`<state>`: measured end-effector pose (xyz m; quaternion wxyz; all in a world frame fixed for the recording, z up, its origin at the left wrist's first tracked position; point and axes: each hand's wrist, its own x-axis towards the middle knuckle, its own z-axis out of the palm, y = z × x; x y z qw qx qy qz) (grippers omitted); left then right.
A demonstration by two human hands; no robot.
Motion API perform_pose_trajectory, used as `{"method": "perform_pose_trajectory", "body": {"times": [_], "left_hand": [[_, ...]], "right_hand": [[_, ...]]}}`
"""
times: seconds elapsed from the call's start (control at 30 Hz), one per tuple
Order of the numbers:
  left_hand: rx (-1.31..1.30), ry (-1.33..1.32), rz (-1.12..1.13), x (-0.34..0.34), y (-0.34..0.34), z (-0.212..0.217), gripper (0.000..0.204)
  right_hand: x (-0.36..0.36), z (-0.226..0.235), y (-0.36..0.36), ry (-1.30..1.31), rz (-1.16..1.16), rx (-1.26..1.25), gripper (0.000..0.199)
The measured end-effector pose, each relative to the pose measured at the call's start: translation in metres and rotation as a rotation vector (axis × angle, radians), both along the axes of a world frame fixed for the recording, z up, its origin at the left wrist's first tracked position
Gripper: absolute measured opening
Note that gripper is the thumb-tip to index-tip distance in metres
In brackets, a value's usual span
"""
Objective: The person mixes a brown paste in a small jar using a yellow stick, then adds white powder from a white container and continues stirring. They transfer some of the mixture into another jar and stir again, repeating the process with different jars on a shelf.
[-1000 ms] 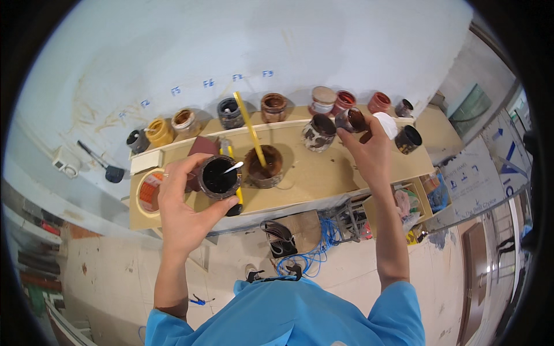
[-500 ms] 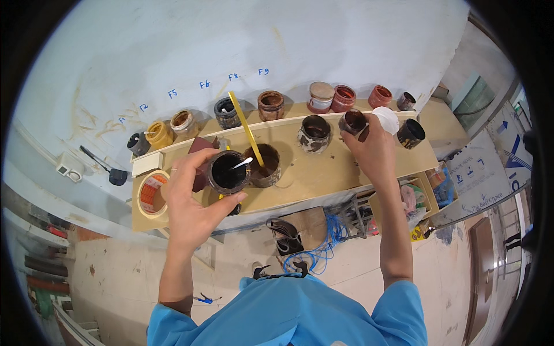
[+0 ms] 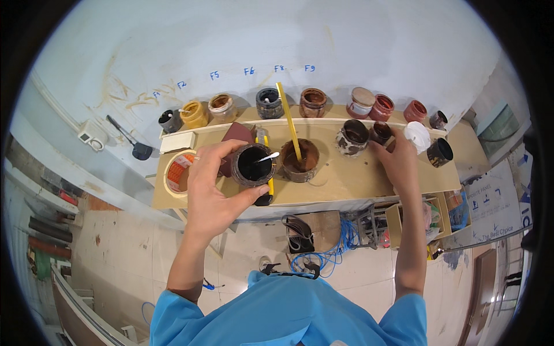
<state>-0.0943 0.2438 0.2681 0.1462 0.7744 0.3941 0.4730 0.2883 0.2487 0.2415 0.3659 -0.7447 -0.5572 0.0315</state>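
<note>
The black-filled jar (image 3: pixel 245 179) is clasped between the thumb and curled fingers of the left hand (image 3: pixel 212 187), above the counter (image 3: pixel 340 181), just left of the brown-stained tub (image 3: pixel 300 173). The white-tipped stick (image 3: pixel 268 157) inside is slanted right and far. The small dark jar (image 3: pixel 381 132), right of the mottled jar (image 3: pixel 350 146), is pinched at its far-left fingertips by the right hand (image 3: pixel 400 162), the nearer one.

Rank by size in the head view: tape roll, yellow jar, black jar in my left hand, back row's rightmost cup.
1. Black jar and tape roll: alike, unranked because the raised jar may be nearer the camera
2. Yellow jar
3. Rightmost cup
</note>
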Motion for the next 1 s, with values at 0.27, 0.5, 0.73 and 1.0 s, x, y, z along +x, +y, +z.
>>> {"method": "perform_pose_trajectory", "body": {"times": [0.27, 0.5, 0.73, 1.0], "left_hand": [[0.009, 0.023, 0.042, -0.01, 0.002, 0.0, 0.071], [0.078, 0.052, -0.069, 0.019, 0.012, 0.01, 0.067], [0.078, 0.082, -0.105, 0.024, 0.013, 0.012, 0.07], [0.19, 0.141, -0.069, 0.025, 0.018, 0.01, 0.066]], "right_hand": [[-0.046, 0.021, -0.044, 0.137, 0.098, 0.306, 0.031], [-0.122, 0.045, -0.049, 0.27, 0.643, 0.245, 0.018], [-0.129, 0.049, -0.033, 0.073, 0.691, 0.416, 0.015], [-0.124, 0.052, -0.036, 0.049, 0.647, 0.418, 0.014]]}}
